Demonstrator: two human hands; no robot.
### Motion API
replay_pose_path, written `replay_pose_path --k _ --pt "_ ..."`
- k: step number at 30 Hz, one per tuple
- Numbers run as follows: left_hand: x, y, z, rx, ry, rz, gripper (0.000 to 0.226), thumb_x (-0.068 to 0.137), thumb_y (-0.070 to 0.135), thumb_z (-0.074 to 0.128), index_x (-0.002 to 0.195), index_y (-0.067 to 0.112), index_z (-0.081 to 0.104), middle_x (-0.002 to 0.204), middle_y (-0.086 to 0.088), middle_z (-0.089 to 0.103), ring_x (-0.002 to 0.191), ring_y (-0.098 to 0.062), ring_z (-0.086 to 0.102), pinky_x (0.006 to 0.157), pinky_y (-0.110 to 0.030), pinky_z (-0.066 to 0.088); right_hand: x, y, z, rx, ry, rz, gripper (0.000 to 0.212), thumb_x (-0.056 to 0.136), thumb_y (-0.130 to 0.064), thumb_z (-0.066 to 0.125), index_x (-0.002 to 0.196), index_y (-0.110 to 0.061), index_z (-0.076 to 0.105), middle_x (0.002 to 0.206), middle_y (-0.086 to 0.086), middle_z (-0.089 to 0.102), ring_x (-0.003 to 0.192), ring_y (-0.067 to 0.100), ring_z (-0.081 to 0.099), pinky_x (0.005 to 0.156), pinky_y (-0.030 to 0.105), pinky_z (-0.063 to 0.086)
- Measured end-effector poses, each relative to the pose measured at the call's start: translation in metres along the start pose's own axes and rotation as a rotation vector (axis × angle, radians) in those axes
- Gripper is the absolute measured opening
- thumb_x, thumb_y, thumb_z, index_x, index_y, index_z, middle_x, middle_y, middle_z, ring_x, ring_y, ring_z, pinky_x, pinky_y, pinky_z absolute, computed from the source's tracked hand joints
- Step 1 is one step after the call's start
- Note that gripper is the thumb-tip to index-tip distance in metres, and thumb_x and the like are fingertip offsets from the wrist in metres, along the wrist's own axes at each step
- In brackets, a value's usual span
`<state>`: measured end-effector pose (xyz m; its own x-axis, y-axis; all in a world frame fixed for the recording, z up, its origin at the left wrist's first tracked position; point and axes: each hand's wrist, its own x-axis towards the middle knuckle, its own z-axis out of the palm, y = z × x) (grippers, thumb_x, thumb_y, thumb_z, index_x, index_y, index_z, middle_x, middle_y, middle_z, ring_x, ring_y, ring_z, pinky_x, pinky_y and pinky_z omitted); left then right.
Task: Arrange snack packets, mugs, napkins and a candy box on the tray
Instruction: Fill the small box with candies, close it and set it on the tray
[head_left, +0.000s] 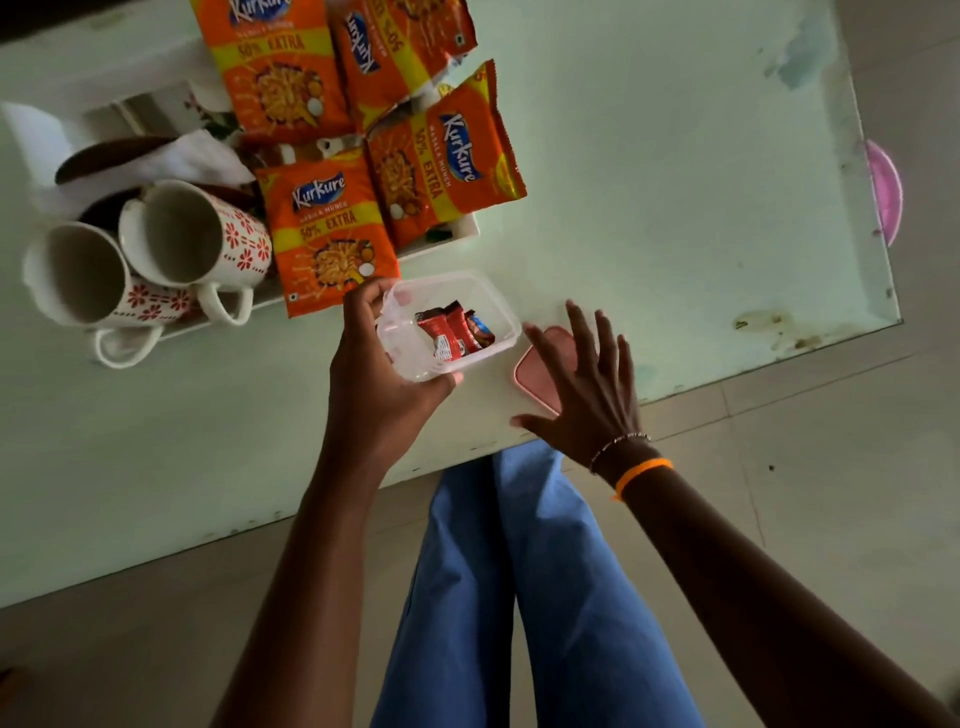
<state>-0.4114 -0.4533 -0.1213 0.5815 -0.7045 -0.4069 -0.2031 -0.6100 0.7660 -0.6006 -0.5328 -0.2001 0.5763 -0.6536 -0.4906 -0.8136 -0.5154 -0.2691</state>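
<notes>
My left hand (382, 374) grips a clear plastic candy box (452, 322) with a few red wrapped candies inside, held just off the near edge of the white tray (462, 231). My right hand (582, 382) hovers with fingers spread over the pink lid (543, 358) lying on the table beside the box. On the tray lie several orange Kurkure snack packets (327, 228), two white mugs with red flowers (192, 234) tipped on their sides at the left, and white napkins (171, 156) behind the mugs.
The pale green glass table (675, 182) stretches to the right with stains near its corner. A pink round object (885, 189) shows beyond the table's right edge. My blue-trousered legs (519, 597) and the tiled floor lie below the near edge.
</notes>
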Motion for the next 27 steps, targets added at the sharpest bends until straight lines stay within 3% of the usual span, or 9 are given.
replay_pose_path --k 4,9,12,15,16,19,20,23,27 --pt "-0.006 -0.004 0.001 -0.025 -0.037 -0.041 0.086 0.058 0.011 0.083 0.127 0.028 0.035 0.126 0.011 0.05 0.1 0.019 0.05 0.081 -0.006 0.047 0.0 -0.005 -0.004 0.105 0.126 0.058 0.069 0.067 -0.028 0.069 0.131 -0.028 0.045 0.145 0.012 0.037 0.118 0.04 0.04 0.09 0.049 0.048" --pt "0.004 0.006 0.006 -0.117 -0.043 -0.094 0.087 0.063 0.007 0.08 0.134 0.026 0.034 0.139 0.004 0.046 0.125 -0.014 0.046 0.099 -0.039 0.048 0.029 0.005 -0.054 0.593 0.296 0.17 0.061 0.064 -0.02 0.075 0.121 -0.021 0.055 0.123 0.015 0.041 0.109 0.03 0.049 0.092 0.034 0.046" --pt "0.014 0.013 0.008 -0.232 -0.061 -0.146 0.086 0.065 0.007 0.079 0.135 0.028 0.035 0.134 0.009 0.048 0.122 -0.013 0.049 0.089 -0.023 0.052 0.044 0.014 -0.088 1.237 0.485 0.335 0.028 0.072 -0.014 0.066 0.097 -0.016 0.055 0.103 0.007 0.046 0.091 0.022 0.056 0.085 0.028 0.05" --pt "0.025 0.021 0.007 -0.306 -0.101 -0.149 0.084 0.066 0.01 0.079 0.137 0.026 0.036 0.133 0.011 0.05 0.117 -0.012 0.052 0.072 -0.007 0.051 0.051 0.02 -0.107 1.935 0.359 0.352 0.003 0.089 -0.007 0.047 0.089 -0.006 0.049 0.096 0.015 0.055 0.096 0.027 0.057 0.093 0.032 0.045" --pt "0.028 0.024 0.006 -0.317 -0.115 -0.139 0.085 0.066 0.012 0.079 0.138 0.026 0.035 0.136 0.009 0.049 0.12 -0.013 0.052 0.074 -0.01 0.051 0.051 0.02 -0.11 2.019 0.307 0.345 0.011 0.09 -0.004 0.043 0.084 -0.005 0.052 0.095 0.015 0.056 0.097 0.027 0.058 0.094 0.03 0.045" --pt "0.038 0.037 0.005 -0.371 -0.156 -0.125 0.092 0.062 0.021 0.08 0.139 0.03 0.032 0.143 0.006 0.045 0.124 -0.018 0.05 0.09 -0.03 0.053 0.049 0.014 -0.114 1.97 0.123 0.184 0.01 0.076 0.001 0.056 0.078 -0.008 0.054 0.101 0.01 0.059 0.103 0.024 0.055 0.096 0.025 0.044" --pt "0.042 0.042 0.004 -0.385 -0.169 -0.125 0.094 0.059 0.023 0.08 0.139 0.029 0.032 0.143 0.004 0.045 0.125 -0.018 0.05 0.091 -0.033 0.053 0.048 0.013 -0.115 1.903 0.051 0.116 0.023 0.069 0.007 0.063 0.085 -0.008 0.054 0.105 0.009 0.059 0.106 0.023 0.053 0.096 0.025 0.045" --pt "0.051 0.055 0.003 -0.404 -0.234 -0.105 0.093 0.056 0.023 0.081 0.137 0.026 0.034 0.14 0.002 0.049 0.124 -0.017 0.051 0.09 -0.032 0.054 0.05 0.011 -0.122 1.704 -0.14 -0.052 0.053 0.065 0.017 0.058 0.112 -0.006 0.047 0.116 0.008 0.052 0.113 0.023 0.049 0.096 0.028 0.045" --pt "0.059 0.065 0.001 -0.397 -0.299 -0.081 0.086 0.063 0.018 0.081 0.136 0.026 0.036 0.137 0.005 0.051 0.122 -0.01 0.051 0.09 -0.028 0.053 0.058 0.009 -0.137 1.564 -0.264 -0.044 0.078 0.063 0.014 0.058 0.134 -0.011 0.037 0.13 0.007 0.046 0.118 0.02 0.049 0.094 0.026 0.051"
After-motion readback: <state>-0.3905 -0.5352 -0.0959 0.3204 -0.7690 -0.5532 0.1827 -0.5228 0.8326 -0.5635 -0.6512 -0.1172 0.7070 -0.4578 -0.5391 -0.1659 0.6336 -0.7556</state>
